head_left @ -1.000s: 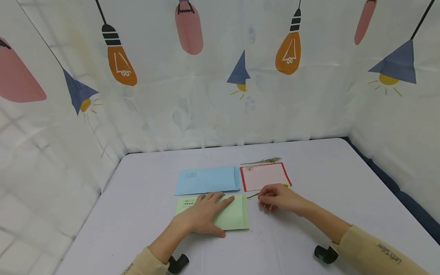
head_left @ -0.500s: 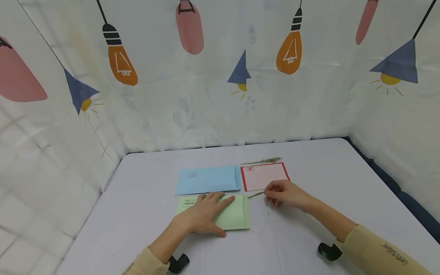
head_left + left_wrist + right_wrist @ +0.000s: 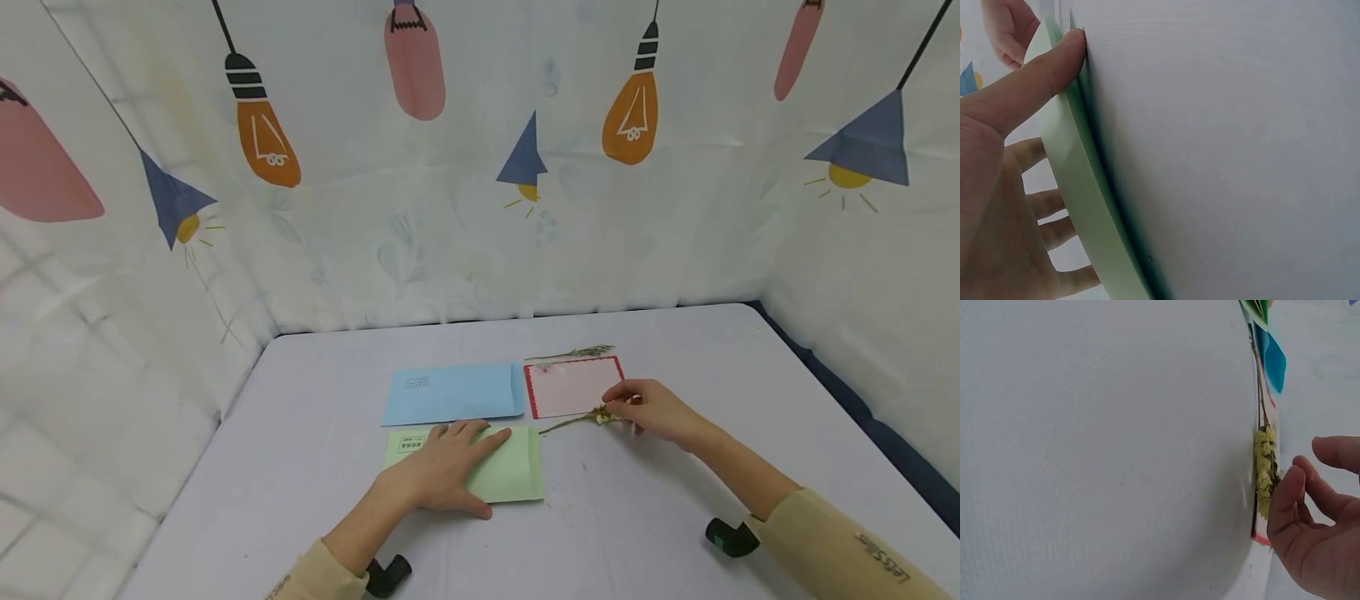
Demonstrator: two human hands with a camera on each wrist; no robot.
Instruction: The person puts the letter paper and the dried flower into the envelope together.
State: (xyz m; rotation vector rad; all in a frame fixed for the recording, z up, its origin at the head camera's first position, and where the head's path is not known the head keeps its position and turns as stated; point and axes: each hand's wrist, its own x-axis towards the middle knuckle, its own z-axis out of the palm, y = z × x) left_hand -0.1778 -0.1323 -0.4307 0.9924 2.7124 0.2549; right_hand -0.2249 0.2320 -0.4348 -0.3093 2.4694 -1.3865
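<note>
The left hand (image 3: 442,471) lies flat on a green envelope (image 3: 510,475), fingers spread and straight, palm pressing the paper to the counter (image 3: 315,467). From the left wrist view the thumb (image 3: 1035,81) rests along the envelope's near edge, and the paper bows up a little under the hand. Just beyond the fingertips of that hand lies a blue envelope (image 3: 453,392), flat on the counter and apart from the green one by a narrow strip of bare surface.

To the right of the left hand, a dried sprig (image 3: 577,420) with a thin stem and a small yellow flower head lies on the counter, its stem end pointing toward the green envelope's right edge. The right hand (image 3: 654,410) sits at the flower end, fingers loosely bent; the fingertips (image 3: 1288,487) are right against the yellow cluster, though I cannot tell whether they pinch it or only touch. Just past this hand is a pink card (image 3: 573,386) with a red border. Beyond the card, farther from both hands, a second dried sprig (image 3: 573,352) lies alone.
</note>
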